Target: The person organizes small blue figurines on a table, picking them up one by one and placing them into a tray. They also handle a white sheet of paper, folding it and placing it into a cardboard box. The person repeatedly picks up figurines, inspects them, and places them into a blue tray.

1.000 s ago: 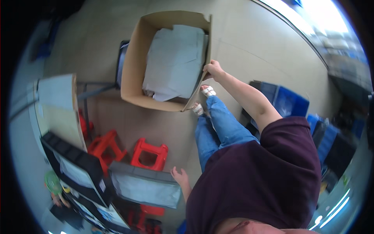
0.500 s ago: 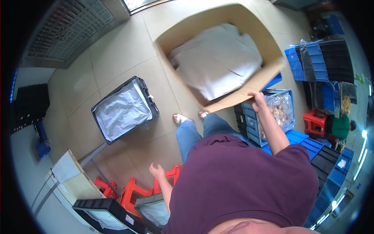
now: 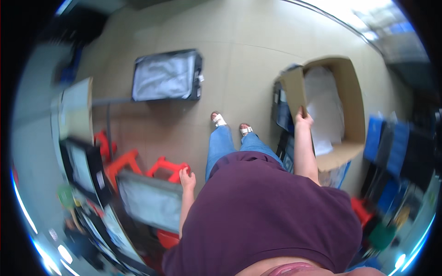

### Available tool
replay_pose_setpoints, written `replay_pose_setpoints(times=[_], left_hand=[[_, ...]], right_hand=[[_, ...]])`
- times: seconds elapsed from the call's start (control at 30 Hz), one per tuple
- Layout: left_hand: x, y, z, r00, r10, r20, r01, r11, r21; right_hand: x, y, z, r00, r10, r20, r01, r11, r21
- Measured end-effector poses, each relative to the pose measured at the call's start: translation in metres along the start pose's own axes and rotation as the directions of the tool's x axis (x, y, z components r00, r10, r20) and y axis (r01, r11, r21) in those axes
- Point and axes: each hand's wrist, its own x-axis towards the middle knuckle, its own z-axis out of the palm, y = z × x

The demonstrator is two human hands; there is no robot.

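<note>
My right hand (image 3: 304, 118) grips the near edge of a large open cardboard box (image 3: 294, 85) on my right. Pale grey-white sheets (image 3: 324, 101) lie inside the box. It stands or hangs over crates, and its underside is hidden. My left hand (image 3: 187, 179) hangs low on my left with its fingers loosely bent and apart. Nothing shows in it. It overlaps the end of a red plastic stool (image 3: 168, 166) in the picture; whether it touches is unclear. Beside that hand sits a grey crate with a whitish lining (image 3: 147, 195).
A black crate (image 3: 199, 76) with a pale liner stands on the floor ahead. More red stools (image 3: 123, 164) and a black bin (image 3: 99, 181) line the left. Blue and black crates (image 3: 386, 142) stack at the far right. A person in green (image 3: 382, 237) is beyond them.
My view has turned left, so the cardboard box has swung from in front to my right side. My right hand keeps its grip on the edge. The left hand appears nearer the red stool.
</note>
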Motion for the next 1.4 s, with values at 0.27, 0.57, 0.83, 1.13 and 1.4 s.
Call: replay_pose_setpoints(times=[0.27,0.57,0.83,1.13,1.4], left_hand=[[-0.106,-0.071,0.028,0.833,-0.543,-0.111,0.502,0.824,-0.262],[-0.154,-0.114,0.118,0.576,-0.816,0.047,0.606,0.388,-0.695],[-0.177,-0.230,0.177,0.236,-0.927,0.293,0.397,-0.183,-0.899],[-0.160,-0.305,0.115,0.097,-0.742,0.664,-0.283,-0.660,-0.696],[-0.136,-0.304,0.089,-0.007,-0.708,0.706,-0.729,-0.479,-0.488]], right_hand=[[0.107,0.008,-0.020,0.979,-0.090,-0.182,0.063,0.987,-0.149],[-0.045,0.164,-0.083,0.752,0.652,0.093,0.156,-0.039,-0.987],[-0.355,0.422,-0.228,0.083,0.988,-0.131,0.982,-0.059,0.179],[-0.613,0.623,-0.579,-0.457,0.670,-0.585,0.698,0.678,0.231],[-0.707,0.766,-0.774,-0.568,0.735,-0.370,0.432,0.649,0.626]])
